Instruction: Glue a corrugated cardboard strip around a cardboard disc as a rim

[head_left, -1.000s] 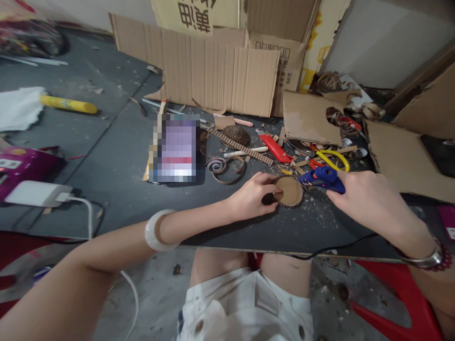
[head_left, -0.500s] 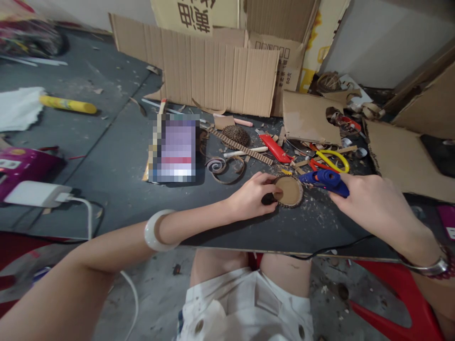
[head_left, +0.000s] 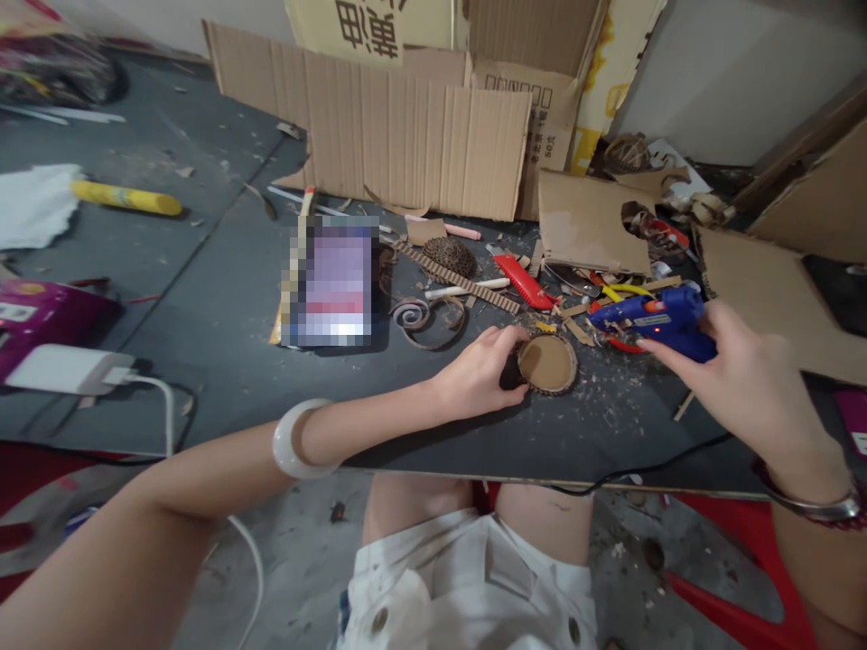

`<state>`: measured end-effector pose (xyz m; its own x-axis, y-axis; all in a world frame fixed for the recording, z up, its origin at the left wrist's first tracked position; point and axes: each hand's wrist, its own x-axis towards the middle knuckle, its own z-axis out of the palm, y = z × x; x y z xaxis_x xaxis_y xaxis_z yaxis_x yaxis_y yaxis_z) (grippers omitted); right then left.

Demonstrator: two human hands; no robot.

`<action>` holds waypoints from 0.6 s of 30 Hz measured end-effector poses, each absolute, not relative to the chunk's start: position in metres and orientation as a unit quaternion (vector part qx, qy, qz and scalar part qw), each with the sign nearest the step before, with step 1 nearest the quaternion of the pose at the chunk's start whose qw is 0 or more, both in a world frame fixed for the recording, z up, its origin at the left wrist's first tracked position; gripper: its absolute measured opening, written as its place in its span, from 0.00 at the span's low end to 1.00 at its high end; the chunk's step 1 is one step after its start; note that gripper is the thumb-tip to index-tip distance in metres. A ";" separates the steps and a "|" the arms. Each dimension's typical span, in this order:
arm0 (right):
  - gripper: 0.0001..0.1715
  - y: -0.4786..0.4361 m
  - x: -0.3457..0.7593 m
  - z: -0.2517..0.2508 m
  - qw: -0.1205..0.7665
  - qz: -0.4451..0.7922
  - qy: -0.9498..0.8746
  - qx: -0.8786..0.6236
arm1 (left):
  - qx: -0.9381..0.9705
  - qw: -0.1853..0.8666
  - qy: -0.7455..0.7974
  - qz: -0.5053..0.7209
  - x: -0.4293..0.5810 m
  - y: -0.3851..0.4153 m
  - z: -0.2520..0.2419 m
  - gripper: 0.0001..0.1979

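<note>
Near the front of the table, my left hand [head_left: 484, 372] grips the left edge of a round, shallow cardboard piece [head_left: 547, 364] with a raised corrugated rim. To its right, my right hand [head_left: 749, 384] is closed around a blue hot glue gun [head_left: 660, 320] with a small red light on its body. The gun's nozzle points left, above and to the right of the round piece and apart from it. Behind lie a red utility knife [head_left: 523, 278], a corrugated cardboard dome [head_left: 448, 259] and a coiled cardboard strip [head_left: 412, 316].
A blurred-out phone [head_left: 335, 284] stands left of the strips. Cardboard sheets [head_left: 406, 135] lean at the back. Scissors [head_left: 627, 291] with yellow and red handles lie partly behind the gun. A black cord [head_left: 643, 468] crosses the front edge. Left are a yellow marker [head_left: 127, 198] and white charger [head_left: 71, 368].
My right hand has moved the glue gun right and up, away from the round cardboard piece. My left fingers have drawn back from its inside; the piece stays nearly in place.
</note>
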<state>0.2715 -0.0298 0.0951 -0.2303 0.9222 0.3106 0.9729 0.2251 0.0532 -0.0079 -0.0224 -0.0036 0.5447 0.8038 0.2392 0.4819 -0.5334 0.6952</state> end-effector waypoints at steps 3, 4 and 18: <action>0.29 -0.026 0.276 0.090 0.169 -0.122 -0.780 -0.590 | 0.828 0.291 0.379 0.292 -0.008 -0.022 -0.007 0.26; 0.28 -0.025 0.277 0.087 0.177 -0.120 -0.784 -0.584 | 0.828 0.292 0.376 0.295 -0.008 -0.022 -0.007 0.26; 0.30 -0.027 0.266 0.051 0.138 -0.015 -0.790 -0.597 | 0.822 0.307 0.383 0.289 -0.008 -0.023 -0.005 0.27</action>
